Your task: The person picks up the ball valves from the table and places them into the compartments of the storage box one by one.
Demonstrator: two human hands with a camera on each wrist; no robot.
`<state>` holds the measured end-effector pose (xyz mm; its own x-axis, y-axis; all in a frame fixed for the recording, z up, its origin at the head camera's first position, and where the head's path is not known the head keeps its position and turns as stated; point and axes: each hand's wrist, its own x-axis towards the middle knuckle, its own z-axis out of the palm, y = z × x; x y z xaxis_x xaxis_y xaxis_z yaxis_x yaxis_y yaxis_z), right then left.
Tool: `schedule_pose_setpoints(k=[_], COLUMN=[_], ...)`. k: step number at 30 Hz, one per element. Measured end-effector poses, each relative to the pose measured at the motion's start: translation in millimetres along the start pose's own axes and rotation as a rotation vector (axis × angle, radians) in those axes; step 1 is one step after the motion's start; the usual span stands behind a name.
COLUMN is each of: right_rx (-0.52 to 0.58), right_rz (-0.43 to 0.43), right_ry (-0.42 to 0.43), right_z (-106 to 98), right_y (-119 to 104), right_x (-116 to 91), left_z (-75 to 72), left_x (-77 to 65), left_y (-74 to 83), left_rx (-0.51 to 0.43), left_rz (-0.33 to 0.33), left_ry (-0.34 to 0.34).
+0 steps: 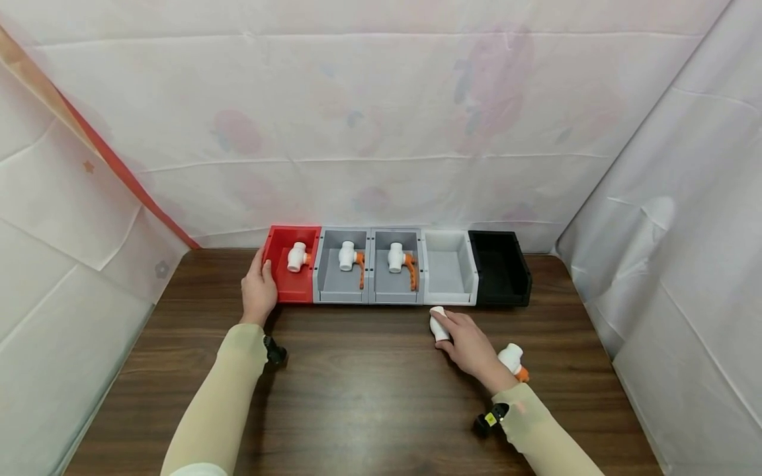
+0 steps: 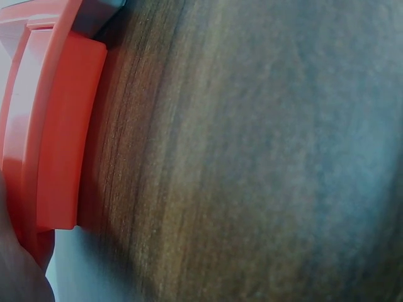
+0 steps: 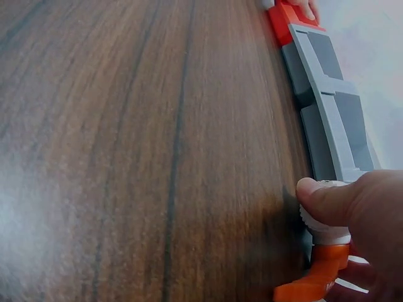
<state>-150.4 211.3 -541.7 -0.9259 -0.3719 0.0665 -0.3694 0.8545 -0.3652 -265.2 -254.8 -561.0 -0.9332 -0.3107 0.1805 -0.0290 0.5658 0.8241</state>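
My left hand (image 1: pixel 259 291) grips the left wall of a red bin (image 1: pixel 294 291), thumb by the rim. The bin's red front also shows in the left wrist view. In front of the white bin (image 1: pixel 450 291), my right hand (image 1: pixel 473 347) holds a white ball valve (image 1: pixel 438 325) just over the table. Its orange handle (image 3: pixel 321 274) hangs below the thumb in the right wrist view. A second valve (image 1: pixel 510 357) lies on the table beside the right wrist, partly hidden by it.
Two grey bins (image 1: pixel 342 291) stand between the red and white ones, a black bin (image 1: pixel 500 271) at the right end. The red bin and both grey bins each hold a valve (image 1: pixel 296 256). Behind the wooden table (image 1: pixel 351 383) hangs a pale curtain (image 1: pixel 369 119).
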Motion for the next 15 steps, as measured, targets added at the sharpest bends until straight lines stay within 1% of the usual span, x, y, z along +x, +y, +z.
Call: schedule_pose_setpoints(k=[6,10,15], right_rx=[0.009,0.064,0.137], right_rz=[-0.022,-0.028,0.006], right_ry=[0.010,0.016,0.020], right_z=[0,0,-2], right_y=[2,5,11], right_x=[1,2,2], left_z=[-1.5,-1.7,-0.3], left_x=[-0.4,-1.1,-0.3], left_y=[1.8,2.0,-1.1], left_rx=[-0.012,-0.015,-0.006], left_rz=[-0.005,-0.005,0.004], left_ry=[-0.005,0.001,0.010])
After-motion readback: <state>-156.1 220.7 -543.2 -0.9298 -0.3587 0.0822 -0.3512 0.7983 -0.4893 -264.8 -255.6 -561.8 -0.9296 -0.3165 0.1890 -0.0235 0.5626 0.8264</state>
